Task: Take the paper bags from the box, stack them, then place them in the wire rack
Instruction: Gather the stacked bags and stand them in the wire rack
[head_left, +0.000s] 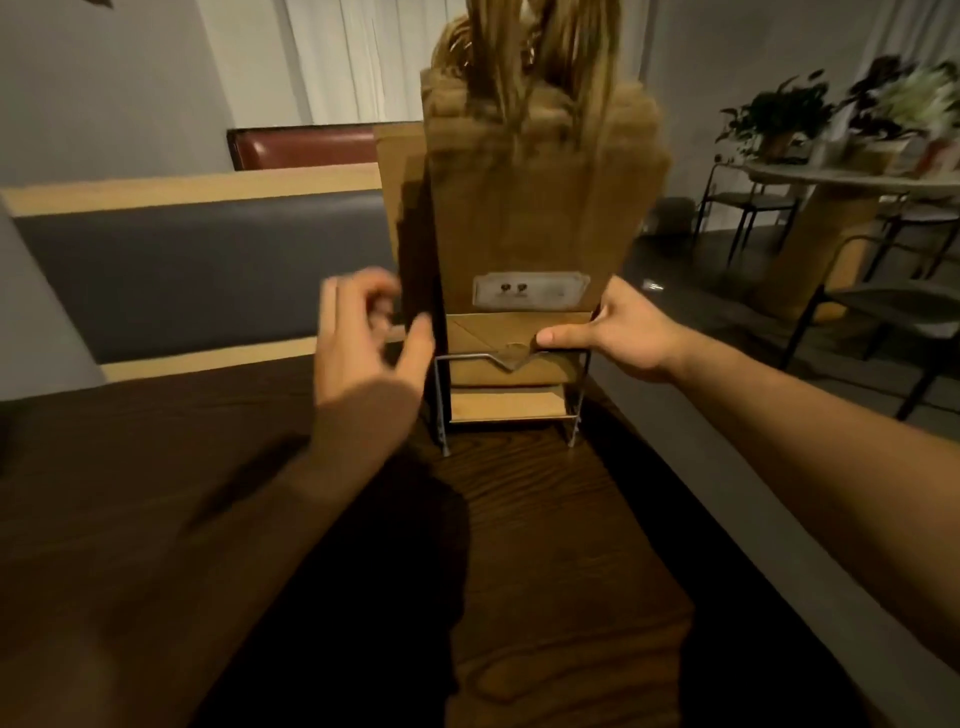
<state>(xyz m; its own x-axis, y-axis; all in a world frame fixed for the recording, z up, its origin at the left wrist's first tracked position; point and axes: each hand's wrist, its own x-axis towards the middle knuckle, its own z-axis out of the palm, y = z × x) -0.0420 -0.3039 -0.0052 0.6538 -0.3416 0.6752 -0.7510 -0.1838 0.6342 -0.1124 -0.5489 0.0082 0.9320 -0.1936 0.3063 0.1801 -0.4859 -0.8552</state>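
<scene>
A stack of brown paper bags (530, 208) stands upright in a wire rack (511, 395) on the dark wooden table (545, 545). Their twisted handles stick up at the top, and a white label shows on the front bag. My right hand (618, 332) grips the stack's lower right edge, thumb across the front fold just above the rack's top wire. My left hand (363, 332) hovers blurred just left of the stack with fingers loosely curled, holding nothing. Behind the stack a taller brown panel (402, 171) stands up; I cannot tell whether it is the box.
A grey padded bench back (197, 270) with wooden trim runs behind the table. To the right the table edge drops to the floor. Farther right stand dark chairs (883, 317) and a round table (831, 182) with potted plants.
</scene>
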